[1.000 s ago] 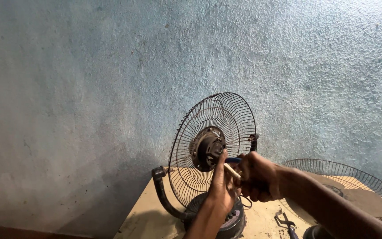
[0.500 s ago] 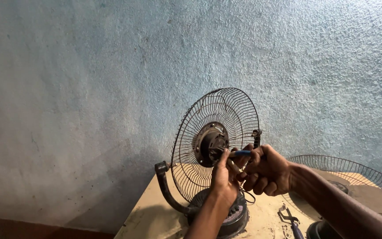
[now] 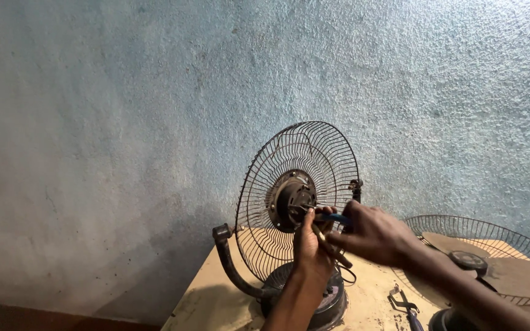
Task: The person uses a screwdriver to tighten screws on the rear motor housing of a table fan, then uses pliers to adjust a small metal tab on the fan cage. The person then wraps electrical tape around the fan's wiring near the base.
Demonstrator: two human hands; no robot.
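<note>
A table fan with its rear wire guard (image 3: 280, 165) and bare motor hub (image 3: 289, 197) stands on a round dark base (image 3: 332, 300), tilted toward me. My left hand (image 3: 310, 248) reaches up to the hub, fingers closed around the motor shaft area and a thin stick-like tool. My right hand (image 3: 372, 233) grips a blue-handled tool (image 3: 332, 217) whose tip points at the hub. Whether the tool's tip touches the shaft is hidden by my fingers.
The fan sits on a pale wooden table (image 3: 216, 303). A second wire guard with a blade (image 3: 492, 245) lies flat at the right. Pliers (image 3: 405, 303) lie on the table by the base. A rough blue-grey wall (image 3: 124, 122) is close behind.
Both hands have risen slightly toward the hub, and the right hand has shifted closer to the guard's centre. The view has drifted a little.
</note>
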